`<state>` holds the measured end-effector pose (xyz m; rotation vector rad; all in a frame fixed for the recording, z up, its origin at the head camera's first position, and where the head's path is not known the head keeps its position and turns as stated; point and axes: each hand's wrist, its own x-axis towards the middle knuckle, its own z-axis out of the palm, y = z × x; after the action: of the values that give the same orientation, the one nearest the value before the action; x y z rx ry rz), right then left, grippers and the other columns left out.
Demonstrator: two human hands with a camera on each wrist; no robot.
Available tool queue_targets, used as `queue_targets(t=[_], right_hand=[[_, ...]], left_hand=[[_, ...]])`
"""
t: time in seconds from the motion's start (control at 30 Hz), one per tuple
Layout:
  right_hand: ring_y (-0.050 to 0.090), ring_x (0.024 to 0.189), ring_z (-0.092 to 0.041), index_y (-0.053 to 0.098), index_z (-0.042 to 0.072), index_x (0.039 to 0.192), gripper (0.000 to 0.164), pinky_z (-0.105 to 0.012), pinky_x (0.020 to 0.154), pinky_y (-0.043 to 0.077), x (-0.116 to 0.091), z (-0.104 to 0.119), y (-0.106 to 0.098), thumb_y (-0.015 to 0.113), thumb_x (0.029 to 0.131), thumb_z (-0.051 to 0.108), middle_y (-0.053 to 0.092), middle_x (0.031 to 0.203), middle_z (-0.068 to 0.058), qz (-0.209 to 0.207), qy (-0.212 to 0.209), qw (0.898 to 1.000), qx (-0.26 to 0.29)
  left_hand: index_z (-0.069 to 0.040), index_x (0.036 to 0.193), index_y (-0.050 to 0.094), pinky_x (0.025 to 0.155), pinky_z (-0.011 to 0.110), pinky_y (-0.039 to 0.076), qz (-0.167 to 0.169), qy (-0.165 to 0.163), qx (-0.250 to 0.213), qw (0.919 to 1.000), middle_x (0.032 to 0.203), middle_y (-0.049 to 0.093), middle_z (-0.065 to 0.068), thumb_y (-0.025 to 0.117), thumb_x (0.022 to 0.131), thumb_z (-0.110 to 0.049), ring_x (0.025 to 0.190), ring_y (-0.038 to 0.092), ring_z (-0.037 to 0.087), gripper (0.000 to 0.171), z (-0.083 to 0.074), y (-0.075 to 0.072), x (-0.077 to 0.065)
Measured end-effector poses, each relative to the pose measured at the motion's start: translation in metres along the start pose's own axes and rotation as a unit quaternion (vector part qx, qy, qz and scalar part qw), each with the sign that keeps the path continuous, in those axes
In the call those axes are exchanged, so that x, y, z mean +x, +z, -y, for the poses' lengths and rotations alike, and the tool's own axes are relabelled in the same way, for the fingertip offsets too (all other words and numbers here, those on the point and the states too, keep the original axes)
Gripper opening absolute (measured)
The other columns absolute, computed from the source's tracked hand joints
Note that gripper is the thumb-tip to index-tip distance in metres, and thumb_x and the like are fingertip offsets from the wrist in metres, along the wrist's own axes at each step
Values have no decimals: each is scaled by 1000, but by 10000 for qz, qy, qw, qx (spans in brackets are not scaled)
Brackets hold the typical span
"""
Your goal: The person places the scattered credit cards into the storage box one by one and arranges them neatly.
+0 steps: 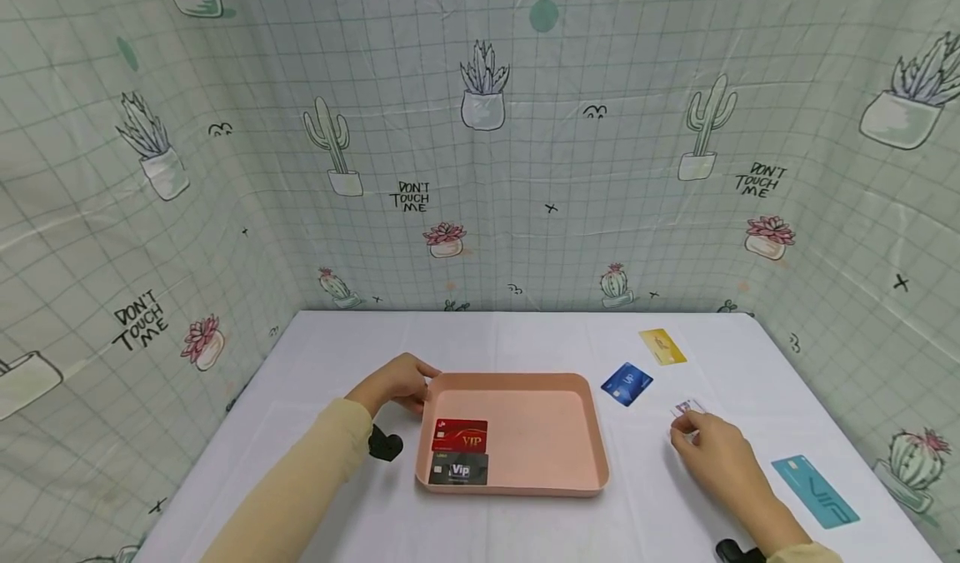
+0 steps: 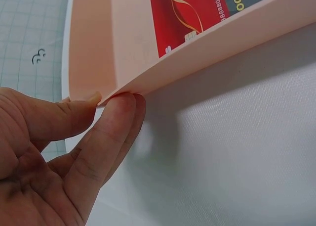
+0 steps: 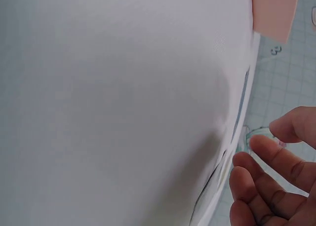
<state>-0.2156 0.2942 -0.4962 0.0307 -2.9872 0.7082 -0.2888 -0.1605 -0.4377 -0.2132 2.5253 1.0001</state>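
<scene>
A pink tray (image 1: 525, 438) lies on the white table, with a red VIP card (image 1: 460, 435) and a black Vip card (image 1: 459, 469) side by side along its left wall. My left hand (image 1: 397, 382) pinches the tray's upper left corner; in the left wrist view the thumb is at the rim and the fingers (image 2: 106, 137) are against the outer wall. Beside a pale card (image 1: 687, 407) on the table hovers my right hand (image 1: 712, 455), partly covering it. In the right wrist view a gap shows between its thumb and fingers (image 3: 266, 181), with nothing held.
Right of the tray lie a blue card (image 1: 627, 384) and, farther back, a gold card (image 1: 663, 346). A teal VIP card (image 1: 815, 490) is near the table's right edge. A patterned cloth (image 1: 480, 171) hangs behind and at both sides of the table.
</scene>
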Motion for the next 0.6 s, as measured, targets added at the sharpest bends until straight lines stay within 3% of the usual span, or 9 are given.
queue_targets(t=[0.3, 0.6], right_hand=[[60, 78, -24, 73, 0, 101, 21, -45, 68, 52, -4, -22, -10, 67, 95, 19, 72, 95, -15, -17, 61, 9998, -167], [62, 77, -26, 73, -3, 99, 22, -51, 68, 52, -5, -34, -14, 67, 93, 17, 73, 93, -18, -209, -98, 9992, -331]], left_hand=[[-5, 135, 69, 58, 27, 61, 31, -6, -17, 10000, 97, 75, 10, 66, 91, 4, 55, 59, 13, 46, 2, -3, 5], [-5, 136, 68, 57, 27, 61, 74, -61, -65, 9999, 93, 74, 10, 66, 90, 5, 54, 60, 13, 46, 6, -4, 11]])
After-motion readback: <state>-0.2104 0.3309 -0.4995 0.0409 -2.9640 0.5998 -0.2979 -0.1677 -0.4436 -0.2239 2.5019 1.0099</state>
